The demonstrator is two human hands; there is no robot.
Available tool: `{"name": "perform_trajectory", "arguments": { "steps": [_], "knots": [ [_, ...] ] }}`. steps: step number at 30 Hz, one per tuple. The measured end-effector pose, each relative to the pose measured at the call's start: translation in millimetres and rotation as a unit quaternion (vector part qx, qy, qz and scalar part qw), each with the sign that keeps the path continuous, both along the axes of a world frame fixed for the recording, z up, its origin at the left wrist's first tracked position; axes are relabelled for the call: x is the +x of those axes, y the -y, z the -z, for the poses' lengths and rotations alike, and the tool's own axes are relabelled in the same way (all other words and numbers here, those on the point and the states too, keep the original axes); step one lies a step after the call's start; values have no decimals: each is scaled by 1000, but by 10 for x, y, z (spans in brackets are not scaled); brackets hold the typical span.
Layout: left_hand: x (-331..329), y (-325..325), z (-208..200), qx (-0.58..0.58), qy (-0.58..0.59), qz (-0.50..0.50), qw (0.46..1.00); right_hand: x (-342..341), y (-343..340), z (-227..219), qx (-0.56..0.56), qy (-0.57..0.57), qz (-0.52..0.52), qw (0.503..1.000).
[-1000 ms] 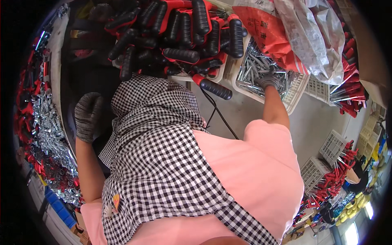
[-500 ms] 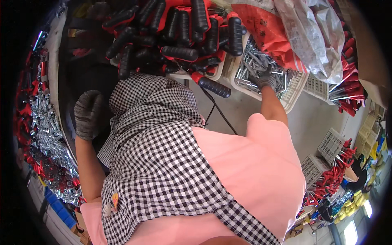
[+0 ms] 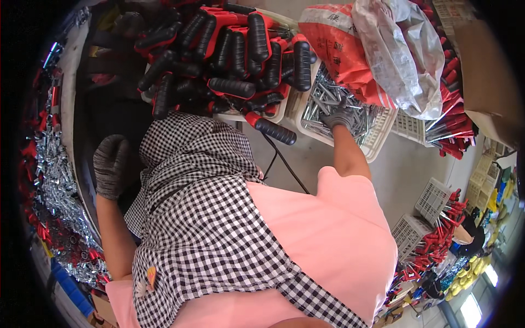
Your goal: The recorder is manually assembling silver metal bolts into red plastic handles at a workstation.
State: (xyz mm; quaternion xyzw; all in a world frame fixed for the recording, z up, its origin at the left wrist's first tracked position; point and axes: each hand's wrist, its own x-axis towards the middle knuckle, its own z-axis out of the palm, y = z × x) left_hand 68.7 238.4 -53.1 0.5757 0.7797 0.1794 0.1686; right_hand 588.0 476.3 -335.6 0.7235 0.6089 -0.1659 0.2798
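Note:
My right hand (image 3: 340,117), in a grey knitted glove, reaches among silvery metal rods (image 3: 363,116) in a cream plastic crate (image 3: 377,143). Its thumb and fingers are spread apart over the rods; the fingertips partly sink between them, and no rod shows clearly held. My left hand (image 3: 111,167), gloved alike, hangs by my left side next to the checked apron (image 3: 202,213). Its fingers look drawn together and curled; whatever they may hold is hidden.
Red tools with black ribbed grips (image 3: 235,54) heap over a light crate ahead; one grip (image 3: 276,131) juts toward me. A red-and-white woven sack (image 3: 350,60) overhangs the rod crate. Small metal parts (image 3: 57,180) lie at left. A black cable (image 3: 287,167) crosses below.
The whole view has shifted, so the scene sits lower and farther left. My right hand has moved slightly left among the rods. My left hand stays by my side.

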Motion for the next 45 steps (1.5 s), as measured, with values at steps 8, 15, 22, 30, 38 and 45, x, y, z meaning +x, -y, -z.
{"name": "perform_trajectory", "arguments": {
  "steps": [8,15,22,30,38,45],
  "knots": [
    [48,21,9,-15,56,-37,998,0,9,-24,-32,-50,99,993],
    [20,28,73,12,82,-50,995,78,-9,262,30,-4,58,998],
    [-132,208,165,12,-25,9,1000,182,-25,239,25,-77,124,989],
    [-91,147,114,22,17,-38,999,402,24,222,76,-50,-35,995],
    [-436,429,243,57,73,-91,992,877,-138,-516,26,-180,-43,982],
    [-579,537,197,41,38,-104,993,1802,125,-842,10,-355,-13,935]
  ]
}}
